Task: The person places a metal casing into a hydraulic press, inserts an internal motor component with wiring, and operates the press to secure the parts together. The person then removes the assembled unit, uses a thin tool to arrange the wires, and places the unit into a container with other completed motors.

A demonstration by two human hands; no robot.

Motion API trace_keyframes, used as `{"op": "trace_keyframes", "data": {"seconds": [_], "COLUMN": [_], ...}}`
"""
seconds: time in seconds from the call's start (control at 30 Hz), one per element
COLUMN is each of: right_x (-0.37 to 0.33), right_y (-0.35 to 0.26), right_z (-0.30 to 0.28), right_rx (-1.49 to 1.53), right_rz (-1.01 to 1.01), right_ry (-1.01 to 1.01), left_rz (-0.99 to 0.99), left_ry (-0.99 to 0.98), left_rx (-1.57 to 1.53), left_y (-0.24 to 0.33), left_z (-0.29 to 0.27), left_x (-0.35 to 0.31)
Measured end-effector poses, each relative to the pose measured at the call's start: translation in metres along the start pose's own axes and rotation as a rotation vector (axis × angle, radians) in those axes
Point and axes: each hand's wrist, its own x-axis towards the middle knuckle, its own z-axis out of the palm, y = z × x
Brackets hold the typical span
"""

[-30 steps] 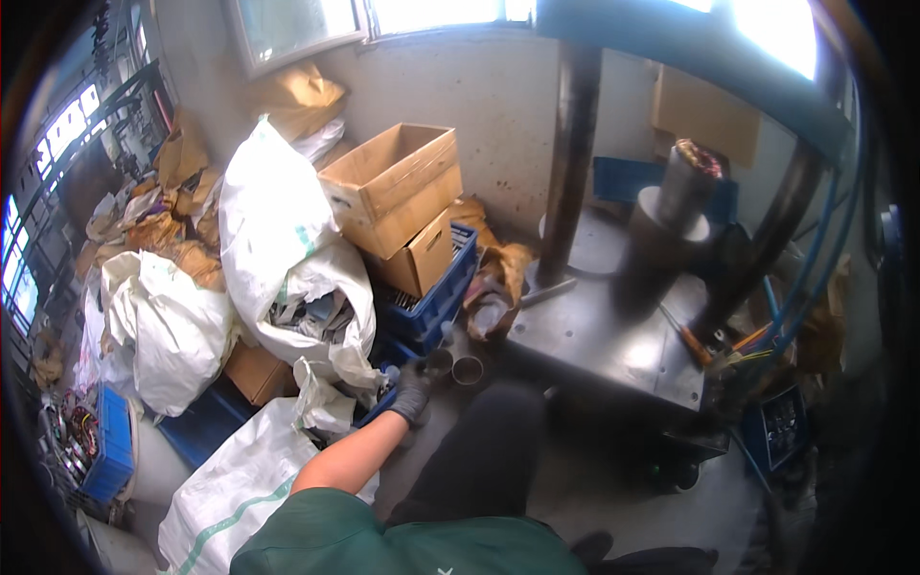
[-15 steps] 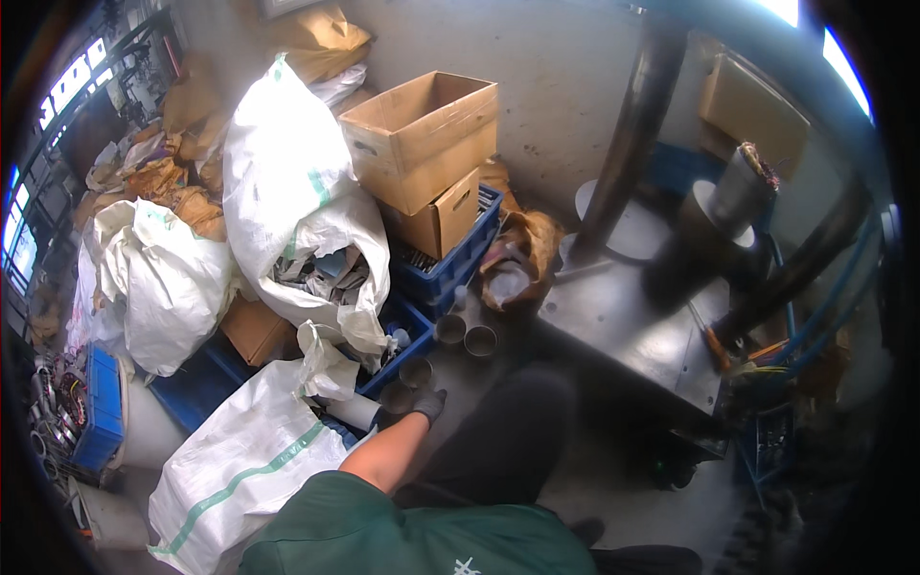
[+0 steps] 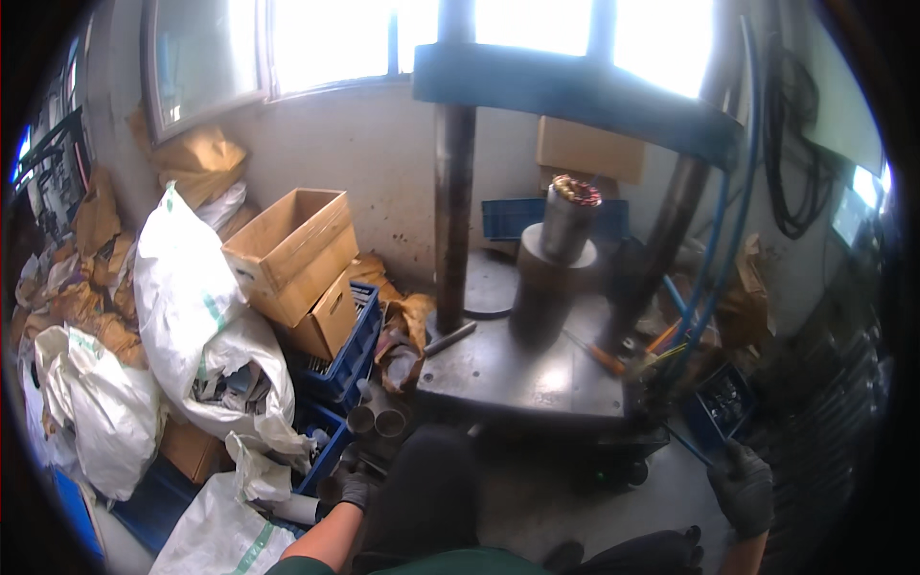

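My left hand [image 3: 355,490], in a dark grey glove, is low beside my leg, against dark metal cylinders [image 3: 329,490]; its fingers are blurred, so whether it grips one cannot be told. Two open-topped metal cylinders [image 3: 390,423] stand just beyond it. On the far right my gloved right hand [image 3: 743,491] is closed round the near end of a thin bluish bar [image 3: 686,444]. Ahead, a press with a steel table [image 3: 522,376] carries a thick cylinder [image 3: 542,287]. A narrower metal cylinder with reddish wire ends [image 3: 567,222] stands on top of that.
White woven sacks [image 3: 182,278], one full of scrap, lie to the left. Cardboard boxes [image 3: 297,254] are stacked on a blue crate [image 3: 335,376]. Dark press columns [image 3: 454,211] rise from the table beneath a blue crossbeam [image 3: 575,96]. A small blue bin [image 3: 725,402] sits near my right hand.
The view has swung up and to the right, bringing the press and windows into sight. My right hand has come into view at the bar. My left hand stays by the cylinders.
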Motion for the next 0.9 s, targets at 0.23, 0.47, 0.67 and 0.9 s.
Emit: {"op": "trace_keyframes", "data": {"seconds": [0.23, 0.47, 0.67, 0.9], "right_x": [-0.005, -0.004, 0.029, 0.136], "right_y": [-0.011, -0.023, -0.012, -0.020], "right_z": [-0.020, -0.015, -0.017, -0.029], "right_rx": [-0.442, -0.366, -0.337, -0.274], "right_rz": [-0.104, -0.089, -0.416, -0.378], "right_ry": [-0.018, 0.189, 0.688, 0.774], "left_rz": [-0.205, -0.066, -0.191, 0.719], "left_ry": [-0.512, -0.943, -1.120, -0.911], "left_rx": [-0.798, -1.056, -0.832, -0.683], "left_y": [0.229, 0.460, 0.555, 0.641], "left_z": [0.053, 0.159, 0.243, 0.344], "left_x": [0.046, -0.022, -0.109, -0.132]}}
